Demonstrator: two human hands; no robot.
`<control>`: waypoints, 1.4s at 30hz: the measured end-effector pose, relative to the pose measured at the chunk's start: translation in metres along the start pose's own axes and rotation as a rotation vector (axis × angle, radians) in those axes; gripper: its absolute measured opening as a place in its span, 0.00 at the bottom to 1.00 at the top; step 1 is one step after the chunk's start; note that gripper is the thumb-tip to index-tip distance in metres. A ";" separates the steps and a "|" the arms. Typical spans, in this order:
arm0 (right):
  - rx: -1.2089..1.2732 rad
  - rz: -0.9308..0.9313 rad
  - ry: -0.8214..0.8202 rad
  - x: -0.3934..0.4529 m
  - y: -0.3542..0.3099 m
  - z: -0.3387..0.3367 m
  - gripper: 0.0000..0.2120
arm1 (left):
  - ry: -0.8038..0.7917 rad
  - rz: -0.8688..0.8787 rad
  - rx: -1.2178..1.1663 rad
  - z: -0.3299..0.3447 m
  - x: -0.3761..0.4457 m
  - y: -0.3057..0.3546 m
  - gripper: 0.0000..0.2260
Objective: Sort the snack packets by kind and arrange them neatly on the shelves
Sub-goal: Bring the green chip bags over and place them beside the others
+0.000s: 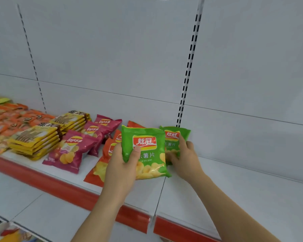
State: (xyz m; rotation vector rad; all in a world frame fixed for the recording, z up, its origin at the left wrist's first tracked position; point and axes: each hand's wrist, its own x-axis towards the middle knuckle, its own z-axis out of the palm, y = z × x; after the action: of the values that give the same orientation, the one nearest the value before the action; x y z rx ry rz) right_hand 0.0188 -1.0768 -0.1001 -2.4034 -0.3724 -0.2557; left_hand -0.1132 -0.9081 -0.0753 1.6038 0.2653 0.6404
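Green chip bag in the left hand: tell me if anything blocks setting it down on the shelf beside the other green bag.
Nothing visible blocks it. The left hand holds the green chip bag just left of the second green bag, held by the right hand. Orange bags lie behind it; the white shelf to the right is bare.

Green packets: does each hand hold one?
Yes: the left hand grips the nearer green packet, and the right hand grips the farther green packet behind it.
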 end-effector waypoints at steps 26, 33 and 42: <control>0.364 0.050 0.165 -0.106 -0.087 -0.014 0.23 | -0.362 0.061 0.018 -0.004 0.028 -0.005 0.14; 0.019 0.070 0.231 -0.095 -0.050 -0.005 0.29 | -0.455 0.395 0.707 0.014 0.016 -0.001 0.32; -0.510 0.224 -0.046 -0.085 -0.036 0.021 0.45 | -0.650 0.502 1.248 0.028 0.015 -0.018 0.26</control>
State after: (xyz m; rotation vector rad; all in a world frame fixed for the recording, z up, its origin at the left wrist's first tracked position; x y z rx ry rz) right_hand -0.0710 -1.0537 -0.1182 -2.9267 -0.0540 -0.2118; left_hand -0.0822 -0.9216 -0.0901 3.0309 -0.3239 0.2409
